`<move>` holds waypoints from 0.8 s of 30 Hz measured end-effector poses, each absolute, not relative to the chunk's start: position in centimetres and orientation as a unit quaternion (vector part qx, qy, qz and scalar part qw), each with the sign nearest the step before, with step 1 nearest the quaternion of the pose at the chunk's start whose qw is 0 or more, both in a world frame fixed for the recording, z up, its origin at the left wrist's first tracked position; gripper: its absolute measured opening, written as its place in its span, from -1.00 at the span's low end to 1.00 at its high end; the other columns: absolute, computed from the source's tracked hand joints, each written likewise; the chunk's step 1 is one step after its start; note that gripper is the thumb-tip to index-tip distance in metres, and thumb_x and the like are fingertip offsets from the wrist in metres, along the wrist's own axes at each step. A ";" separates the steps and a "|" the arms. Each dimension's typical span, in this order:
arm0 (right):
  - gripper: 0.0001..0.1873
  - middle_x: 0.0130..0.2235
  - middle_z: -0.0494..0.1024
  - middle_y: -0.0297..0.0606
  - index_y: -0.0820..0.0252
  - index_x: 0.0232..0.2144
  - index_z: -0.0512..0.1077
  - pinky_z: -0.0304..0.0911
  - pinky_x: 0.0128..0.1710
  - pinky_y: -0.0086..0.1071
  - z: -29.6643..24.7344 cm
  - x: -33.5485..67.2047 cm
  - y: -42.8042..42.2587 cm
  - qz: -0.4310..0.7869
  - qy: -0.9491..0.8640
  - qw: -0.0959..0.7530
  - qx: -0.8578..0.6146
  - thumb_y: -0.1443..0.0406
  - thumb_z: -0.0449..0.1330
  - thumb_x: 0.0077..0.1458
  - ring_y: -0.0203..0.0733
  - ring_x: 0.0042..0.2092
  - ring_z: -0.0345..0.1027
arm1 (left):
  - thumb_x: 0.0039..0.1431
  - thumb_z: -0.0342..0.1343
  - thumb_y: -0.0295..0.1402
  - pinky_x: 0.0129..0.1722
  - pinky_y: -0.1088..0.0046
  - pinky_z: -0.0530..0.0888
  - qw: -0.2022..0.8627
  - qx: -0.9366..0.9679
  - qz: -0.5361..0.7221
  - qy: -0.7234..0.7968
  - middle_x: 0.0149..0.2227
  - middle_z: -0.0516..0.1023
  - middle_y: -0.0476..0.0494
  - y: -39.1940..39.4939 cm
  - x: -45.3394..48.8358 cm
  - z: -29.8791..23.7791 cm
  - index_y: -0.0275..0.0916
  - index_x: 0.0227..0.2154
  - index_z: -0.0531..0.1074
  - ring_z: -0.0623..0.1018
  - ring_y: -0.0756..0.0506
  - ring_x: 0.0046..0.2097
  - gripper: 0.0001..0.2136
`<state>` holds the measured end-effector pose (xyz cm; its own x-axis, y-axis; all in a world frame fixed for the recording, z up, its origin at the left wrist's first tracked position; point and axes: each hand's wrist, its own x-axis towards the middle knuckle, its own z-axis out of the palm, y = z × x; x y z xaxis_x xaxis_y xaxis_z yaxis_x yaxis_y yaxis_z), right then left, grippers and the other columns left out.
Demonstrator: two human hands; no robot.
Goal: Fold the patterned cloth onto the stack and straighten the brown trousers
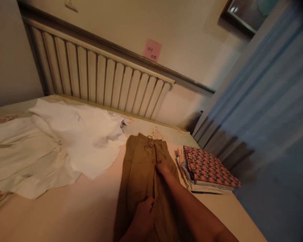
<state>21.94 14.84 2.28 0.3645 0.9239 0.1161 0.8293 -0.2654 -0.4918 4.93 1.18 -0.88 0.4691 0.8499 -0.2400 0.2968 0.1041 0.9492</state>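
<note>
A pair of brown trousers (pixel 138 168) with a drawstring waist lies lengthwise on the bed (pixel 86 208), waist towards the headboard. My right hand (pixel 164 167) rests on the middle of the trousers below the drawstring, fingers curled into the cloth. Lower down, my left hand (pixel 142 215) presses on the same centre line, fingers bent and closed on a fold of the fabric.
White garments (pixel 55 144) lie spread over the left of the bed. A stack of folded clothes (pixel 207 166) with a red patterned piece on top sits at the right edge. A slatted headboard (pixel 101 77) stands behind; a blue curtain (pixel 265 111) hangs on the right.
</note>
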 end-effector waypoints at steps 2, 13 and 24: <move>-0.79 -0.51 0.52 -0.13 0.23 -0.48 0.54 0.25 -0.32 -0.33 2.9 22.4 14.9 0.114 -0.527 0.229 -0.810 0.41 0.08 -0.01 -0.07 -0.35 0.45 | 0.14 -0.08 -0.36 -0.50 0.54 0.33 0.581 0.635 0.240 0.449 -0.43 0.53 -0.07 1.1 4.9 -0.7 -0.23 -0.30 0.46 0.48 -0.03 -0.43 -0.79; -0.76 -0.47 0.46 -0.41 0.29 -0.31 0.42 0.32 -0.48 -0.46 2.3 20.1 15.7 0.220 -0.508 0.241 -0.797 0.22 0.08 0.26 -0.39 -0.51 0.35 | 0.14 -0.08 -0.36 -0.56 0.54 0.32 0.592 0.621 0.270 0.437 -0.46 0.49 -0.05 0.6 4.8 0.0 -0.27 -0.22 0.44 0.43 0.00 -0.51 -0.76; -0.57 0.18 0.33 -0.05 0.26 0.12 0.32 0.01 0.23 -0.15 2.3 22.2 9.9 0.010 -0.689 0.246 -0.681 0.25 -0.04 0.25 -0.07 0.22 0.14 | 0.09 -0.02 -0.36 -0.70 0.59 0.23 0.646 0.550 0.258 0.461 -0.51 0.43 0.04 0.6 4.9 0.1 -0.27 -0.25 0.40 0.30 0.10 -0.67 -0.81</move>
